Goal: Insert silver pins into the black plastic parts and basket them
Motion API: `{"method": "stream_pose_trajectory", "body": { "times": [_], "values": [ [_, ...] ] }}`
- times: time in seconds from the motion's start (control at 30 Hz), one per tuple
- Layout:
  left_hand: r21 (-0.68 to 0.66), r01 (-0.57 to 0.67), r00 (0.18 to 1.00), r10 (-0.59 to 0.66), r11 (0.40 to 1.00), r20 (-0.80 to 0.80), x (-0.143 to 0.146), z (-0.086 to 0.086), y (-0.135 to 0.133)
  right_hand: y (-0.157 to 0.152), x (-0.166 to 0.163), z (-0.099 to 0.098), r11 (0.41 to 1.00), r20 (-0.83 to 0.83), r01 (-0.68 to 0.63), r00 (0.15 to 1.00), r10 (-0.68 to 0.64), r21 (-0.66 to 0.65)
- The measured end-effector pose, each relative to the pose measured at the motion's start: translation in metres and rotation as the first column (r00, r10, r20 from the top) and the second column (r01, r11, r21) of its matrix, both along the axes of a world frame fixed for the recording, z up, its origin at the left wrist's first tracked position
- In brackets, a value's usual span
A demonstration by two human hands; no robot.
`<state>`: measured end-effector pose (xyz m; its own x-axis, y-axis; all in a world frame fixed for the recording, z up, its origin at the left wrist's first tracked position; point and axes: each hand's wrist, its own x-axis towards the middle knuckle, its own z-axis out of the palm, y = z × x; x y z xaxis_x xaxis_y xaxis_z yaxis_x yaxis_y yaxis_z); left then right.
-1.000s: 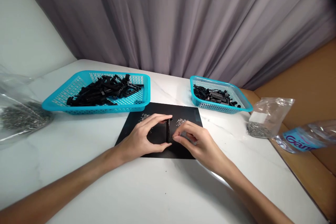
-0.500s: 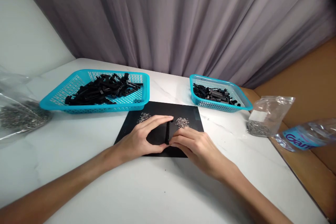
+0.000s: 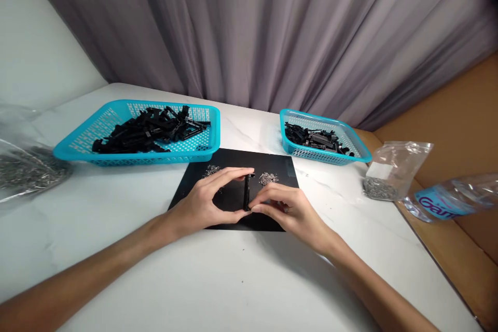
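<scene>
Mid-frame, the left hand (image 3: 206, 202) pinches the seemingly light, stiff plastic bar (image 3: 246, 193) by both ends, while the right hand (image 3: 290, 210) nips its near end.

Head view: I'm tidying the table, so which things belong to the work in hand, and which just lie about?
In use: black strip between left hand and right hand; black mat; metal bits; probably left basket, right basket.
Lying about: left bag, right bag, bottle.
</scene>
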<state>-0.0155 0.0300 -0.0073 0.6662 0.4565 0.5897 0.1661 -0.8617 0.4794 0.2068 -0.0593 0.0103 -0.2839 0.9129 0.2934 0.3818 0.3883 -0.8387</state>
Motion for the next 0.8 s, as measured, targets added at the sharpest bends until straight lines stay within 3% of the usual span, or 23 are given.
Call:
{"method": "stream_pose_trajectory", "body": {
  "times": [0.13,0.33,0.6,0.8],
  "values": [
    [-0.005,-0.001,1.0,0.001,1.0,-0.007,-0.001,-0.001,0.0,0.0,-0.002,0.0,0.999,-0.026,0.041,0.999,-0.042,-0.015],
    [-0.021,0.024,0.999,-0.025,0.999,-0.029,-0.001,-0.002,-0.002,0.001,0.004,0.002,0.998,0.03,-0.065,0.997,0.066,-0.025],
    [-0.036,0.043,0.998,-0.045,0.998,-0.042,0.0,-0.001,-0.005,0.0,0.01,0.006,0.979,0.229,-0.161,0.965,0.129,0.125],
    [0.016,0.099,0.995,-0.099,0.995,-0.035,0.0,-0.003,-0.005,0.004,0.007,0.005,0.997,0.16,-0.049,0.985,0.059,-0.064]
  ]
}}
